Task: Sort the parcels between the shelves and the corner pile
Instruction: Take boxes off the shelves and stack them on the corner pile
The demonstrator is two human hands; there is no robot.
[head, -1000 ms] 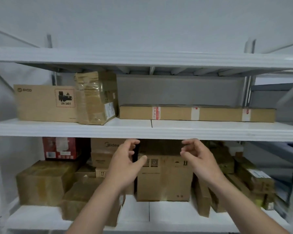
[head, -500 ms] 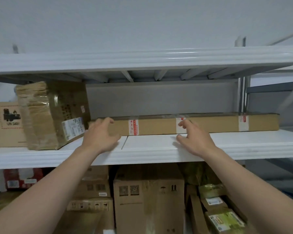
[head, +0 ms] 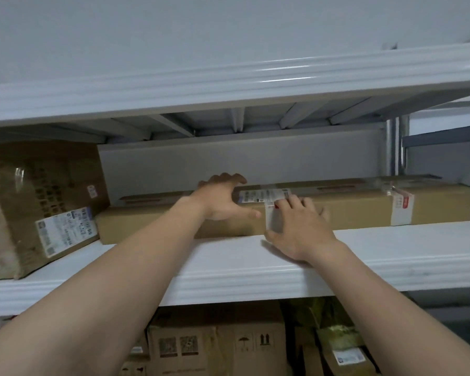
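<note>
Drawing the long parcel (head: 350, 210) off the shelf (head: 391, 253) is, we judge, the step in hand. It lies flat along the shelf, running from 9 o'clock to 3 o'clock across our view, its left end just beside a film-wrapped parcel (head: 38, 207) at 9 o'clock.

Our left hand (head: 220, 199) reaches over the top, fingers (head: 223, 178) hooked on the far upper edge and thumb spread down the front face. Our right hand (head: 299, 232) lies flat on the front face at the label (head: 263, 197), its fingers straight, spread and gripping nothing.

To do this well, we should slide the long parcel toward 6 o'clock and shift the right hand toward 3 o'clock for balance. Holding it level would stop either end dipping or knocking the neighbour.
</note>
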